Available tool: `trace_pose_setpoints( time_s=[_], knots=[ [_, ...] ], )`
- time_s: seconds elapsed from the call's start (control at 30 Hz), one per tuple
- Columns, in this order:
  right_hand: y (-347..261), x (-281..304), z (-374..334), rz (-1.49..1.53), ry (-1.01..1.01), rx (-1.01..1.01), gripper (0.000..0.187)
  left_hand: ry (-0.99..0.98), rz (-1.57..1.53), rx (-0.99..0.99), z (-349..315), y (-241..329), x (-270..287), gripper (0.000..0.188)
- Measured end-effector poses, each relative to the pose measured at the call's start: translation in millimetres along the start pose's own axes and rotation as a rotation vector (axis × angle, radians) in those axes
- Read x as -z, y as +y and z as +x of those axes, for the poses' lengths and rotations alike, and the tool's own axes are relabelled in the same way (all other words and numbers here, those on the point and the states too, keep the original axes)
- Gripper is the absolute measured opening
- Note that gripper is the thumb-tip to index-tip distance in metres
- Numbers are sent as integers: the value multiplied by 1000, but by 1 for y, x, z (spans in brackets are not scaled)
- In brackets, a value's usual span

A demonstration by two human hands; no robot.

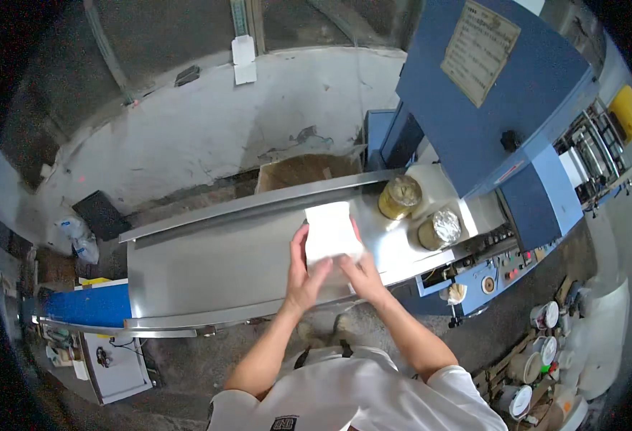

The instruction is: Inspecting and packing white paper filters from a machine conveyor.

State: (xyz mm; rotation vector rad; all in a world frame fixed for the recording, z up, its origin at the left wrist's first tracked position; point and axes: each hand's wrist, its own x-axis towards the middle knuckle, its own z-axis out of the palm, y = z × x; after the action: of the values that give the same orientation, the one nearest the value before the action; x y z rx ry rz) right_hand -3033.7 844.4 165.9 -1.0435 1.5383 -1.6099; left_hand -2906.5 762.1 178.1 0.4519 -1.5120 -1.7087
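Observation:
A stack of white paper (pixel 329 228), squarish and blank on top, is held over the metal table. My left hand (pixel 303 276) grips its left side, with the thumb at the near edge. My right hand (pixel 362 276) is closed round the right side, its thumb also at the near edge. Most of my fingers are hidden behind the stack, and single sheets cannot be made out. Beneath lies the long shiny metal table (pixel 208 258). To the right of the stack, a yellowish tin can (pixel 400 200) and a foil-topped can (pixel 440 230) stand on the table.
A blue machine (pixel 503 93) with a control panel (pixel 510 274) rises at the right. Raised metal rails (pixel 258 205) edge the table. Behind it sits a cardboard box (pixel 305 172) by the white wall. Several tubs (pixel 544 314) stand on the floor at lower right. A blue surface (pixel 86 307) adjoins the left end.

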Motion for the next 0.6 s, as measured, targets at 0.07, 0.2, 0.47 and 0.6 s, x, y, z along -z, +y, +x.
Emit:
trace_pose_setpoints(
  time_s=[0.07, 0.2, 0.47, 0.6],
  knots=[
    [-10, 0, -5, -134, -23, 317, 93, -69, -43, -117, -9, 12, -7, 90],
    [-29, 0, -6, -63, -62, 376, 96, -128, -16, -173, -11, 38, -13, 95],
    [-12, 5, -5, 118, -106, 25, 83, -63, 157, -51, -7, 23, -15, 84],
    [10, 10, 8, 86, -114, -455, 59, 44, -78, 581, 0, -19, 10, 60]
  ],
)
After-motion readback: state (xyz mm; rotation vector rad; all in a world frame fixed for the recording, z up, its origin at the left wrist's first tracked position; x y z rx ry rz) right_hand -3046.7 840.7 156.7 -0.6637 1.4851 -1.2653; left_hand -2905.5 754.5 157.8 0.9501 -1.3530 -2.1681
